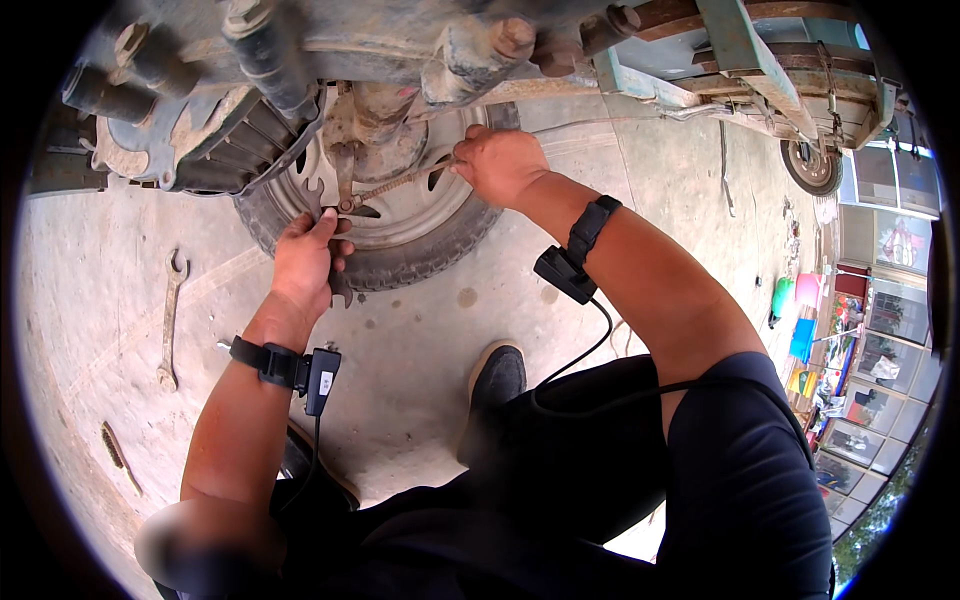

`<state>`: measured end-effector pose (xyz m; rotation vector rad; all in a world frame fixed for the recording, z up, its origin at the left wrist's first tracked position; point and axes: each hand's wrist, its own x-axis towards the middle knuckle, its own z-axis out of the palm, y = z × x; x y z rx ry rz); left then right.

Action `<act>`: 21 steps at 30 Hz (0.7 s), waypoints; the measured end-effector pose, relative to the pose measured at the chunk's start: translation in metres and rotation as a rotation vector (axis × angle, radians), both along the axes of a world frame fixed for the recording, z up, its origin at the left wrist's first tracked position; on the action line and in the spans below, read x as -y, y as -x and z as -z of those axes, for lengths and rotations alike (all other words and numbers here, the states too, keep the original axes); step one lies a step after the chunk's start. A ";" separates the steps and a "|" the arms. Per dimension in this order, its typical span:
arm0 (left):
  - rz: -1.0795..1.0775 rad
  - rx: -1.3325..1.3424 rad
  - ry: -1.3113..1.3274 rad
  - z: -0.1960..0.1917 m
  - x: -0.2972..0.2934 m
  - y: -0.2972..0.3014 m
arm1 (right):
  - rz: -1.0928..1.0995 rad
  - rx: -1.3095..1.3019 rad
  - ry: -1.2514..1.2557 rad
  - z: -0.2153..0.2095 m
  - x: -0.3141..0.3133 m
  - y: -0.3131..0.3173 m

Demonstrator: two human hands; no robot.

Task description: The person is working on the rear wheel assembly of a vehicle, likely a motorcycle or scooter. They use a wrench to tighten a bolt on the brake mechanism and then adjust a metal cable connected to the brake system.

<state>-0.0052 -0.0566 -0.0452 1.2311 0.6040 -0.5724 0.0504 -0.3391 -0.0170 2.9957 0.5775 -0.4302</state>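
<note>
My left hand (306, 258) is closed round a double open-ended wrench (341, 288), whose upper jaw sticks out above my thumb and whose lower jaw shows below my fingers. Right beside that thumb lies the nut end of a thin rusty rod (385, 191), which looks threaded or wrapped in a spring. My right hand (500, 165) pinches the other end of this rod, its fingertips partly hidden. Behind both hands is a wheel (410, 228) with a pale rim and black tyre, under the dirty metal underside of a vehicle (370, 50).
On the concrete floor at left lie a combination wrench (170, 320) and a small wire brush (118, 455). Large bolts (265, 55) hang down close above my hands. My shoe (497, 375) stands below the wheel. A metal frame (750, 60) and another wheel (810, 168) are at far right.
</note>
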 end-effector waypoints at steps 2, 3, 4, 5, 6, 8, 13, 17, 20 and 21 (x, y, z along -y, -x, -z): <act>-0.012 -0.003 -0.008 0.000 -0.003 0.000 | 0.070 0.057 0.003 -0.002 0.020 -0.006; -0.011 -0.005 -0.012 -0.001 -0.003 0.001 | 0.122 0.090 0.032 -0.005 0.036 -0.008; -0.012 -0.006 -0.012 -0.003 -0.002 0.001 | 0.172 0.124 0.066 -0.012 0.057 -0.010; -0.012 -0.007 -0.010 -0.004 0.000 0.001 | 0.250 0.092 0.142 -0.017 0.078 -0.011; -0.018 -0.005 -0.011 -0.004 0.001 0.002 | 0.348 0.095 0.131 -0.020 0.097 -0.012; -0.026 0.001 -0.010 -0.003 0.003 0.002 | 0.394 0.052 0.194 -0.021 0.138 -0.012; -0.044 -0.010 -0.030 -0.006 0.004 0.004 | 0.308 -0.047 0.181 0.011 0.172 -0.019; -0.072 -0.011 -0.059 -0.011 0.010 0.005 | 0.300 -0.106 0.143 0.026 0.180 -0.028; -0.141 -0.013 -0.065 -0.013 0.018 0.007 | 0.270 -0.084 0.138 0.031 0.184 -0.032; -0.156 -0.006 -0.068 -0.012 0.020 0.008 | 0.262 -0.074 0.137 0.032 0.183 -0.032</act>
